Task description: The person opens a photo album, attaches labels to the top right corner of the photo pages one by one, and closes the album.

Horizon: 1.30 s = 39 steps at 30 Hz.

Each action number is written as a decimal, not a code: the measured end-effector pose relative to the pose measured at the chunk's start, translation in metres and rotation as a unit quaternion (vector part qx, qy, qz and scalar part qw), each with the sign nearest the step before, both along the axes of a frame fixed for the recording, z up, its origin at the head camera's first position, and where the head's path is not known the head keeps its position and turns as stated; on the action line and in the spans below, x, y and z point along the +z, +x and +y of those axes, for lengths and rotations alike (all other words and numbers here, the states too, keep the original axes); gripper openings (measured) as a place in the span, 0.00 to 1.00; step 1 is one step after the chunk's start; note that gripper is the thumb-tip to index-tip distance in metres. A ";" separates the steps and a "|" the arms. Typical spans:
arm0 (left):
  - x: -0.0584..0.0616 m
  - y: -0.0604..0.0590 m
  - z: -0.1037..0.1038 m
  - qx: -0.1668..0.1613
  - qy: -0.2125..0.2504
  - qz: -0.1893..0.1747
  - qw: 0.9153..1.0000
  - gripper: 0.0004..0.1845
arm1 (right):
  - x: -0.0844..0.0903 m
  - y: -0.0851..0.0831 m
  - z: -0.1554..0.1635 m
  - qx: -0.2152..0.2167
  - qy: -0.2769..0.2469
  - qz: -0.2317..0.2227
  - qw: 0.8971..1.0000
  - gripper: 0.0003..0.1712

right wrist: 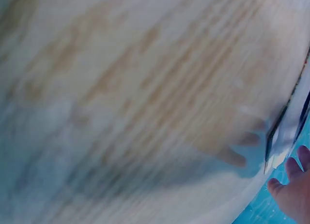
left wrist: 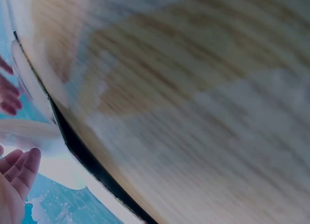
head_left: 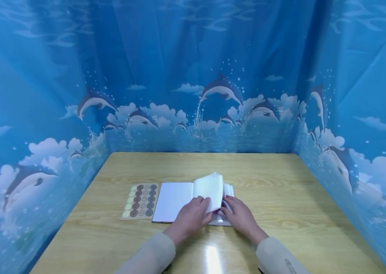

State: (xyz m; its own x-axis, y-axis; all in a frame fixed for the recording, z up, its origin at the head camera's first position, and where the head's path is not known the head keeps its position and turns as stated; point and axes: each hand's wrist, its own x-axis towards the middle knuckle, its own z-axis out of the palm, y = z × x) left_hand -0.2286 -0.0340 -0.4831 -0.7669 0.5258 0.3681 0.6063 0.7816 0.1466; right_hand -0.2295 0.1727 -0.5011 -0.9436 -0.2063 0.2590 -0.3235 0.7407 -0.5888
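An open white book point(head_left: 173, 196) lies flat on the wooden table point(head_left: 281, 182). A bundle of its pages point(head_left: 210, 188) stands raised in the middle. My left hand point(head_left: 193, 213) holds those raised pages at their lower edge, fingers curled on them. On the right-hand side of the book, just under the lifted pages, my right hand point(head_left: 239, 213) rests with its fingertips on the pages. Both wrist views are blurred and show mostly table wood; a book edge point(left wrist: 72, 141) and left fingers point(left wrist: 19, 173) show at one corner, right fingers point(right wrist: 295, 185) at another.
A sheet of round stickers point(head_left: 141, 201) in brown and pale tones lies just left of the book. Blue dolphin-print curtains point(head_left: 193, 76) wall in the table on the left, back and right.
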 end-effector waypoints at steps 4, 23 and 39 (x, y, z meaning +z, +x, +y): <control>0.003 0.002 -0.005 0.006 0.065 -0.012 0.998 0.21 | -0.003 0.002 0.001 0.012 0.056 -0.022 0.998 0.26; 0.018 0.007 -0.057 0.160 0.408 -0.166 0.883 0.13 | -0.002 0.007 0.009 0.021 0.116 -0.050 0.992 0.26; 0.009 0.012 -0.087 0.227 0.436 -0.320 0.810 0.16 | -0.003 0.010 0.024 0.022 0.116 -0.050 0.992 0.26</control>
State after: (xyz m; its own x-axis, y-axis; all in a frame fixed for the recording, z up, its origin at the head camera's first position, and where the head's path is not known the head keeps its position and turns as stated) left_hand -0.2166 -0.1215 -0.4744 -0.9886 -0.1100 -0.1028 -0.1341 0.3333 0.9332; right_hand -0.2200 0.1967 -0.5041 -0.9508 -0.2915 0.1047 -0.3074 0.8462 -0.4352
